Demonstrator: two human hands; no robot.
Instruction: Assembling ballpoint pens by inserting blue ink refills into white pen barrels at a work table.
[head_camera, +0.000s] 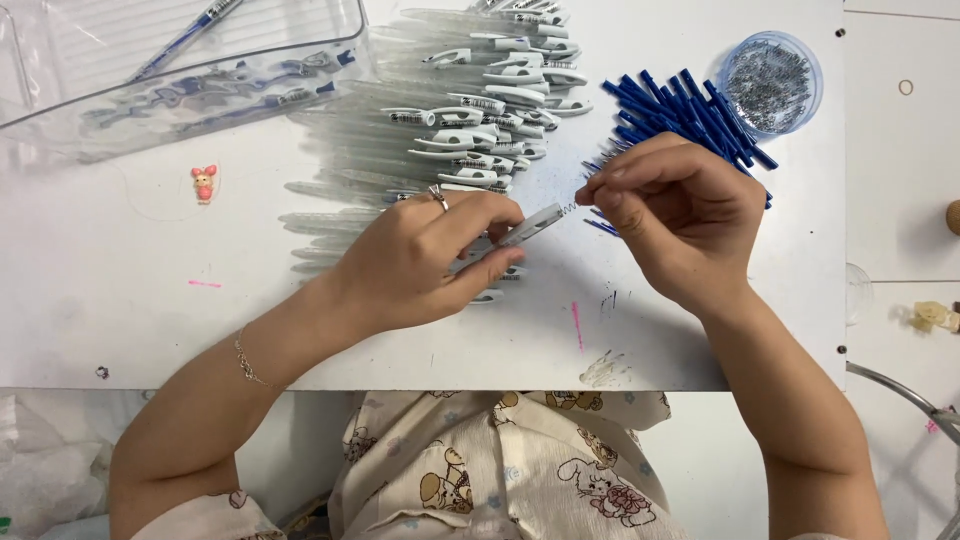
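Left hand (425, 255) grips pen barrel (530, 226); right hand (680, 210) pinches spring (568, 209).

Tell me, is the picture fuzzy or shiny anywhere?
In the head view, the left hand and right hand look sharp, and so does the thin metal spring between them; the pile of clear plastic pen barrels looks smeary towards its left side; the clear plastic tray shows pale glare; light is even, with soft shadows only.

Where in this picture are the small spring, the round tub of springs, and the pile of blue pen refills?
small spring (568, 209), head view, middle of its coil.
round tub of springs (733, 52), head view, blue rim at upper left.
pile of blue pen refills (690, 108), head view, middle of the bundle.
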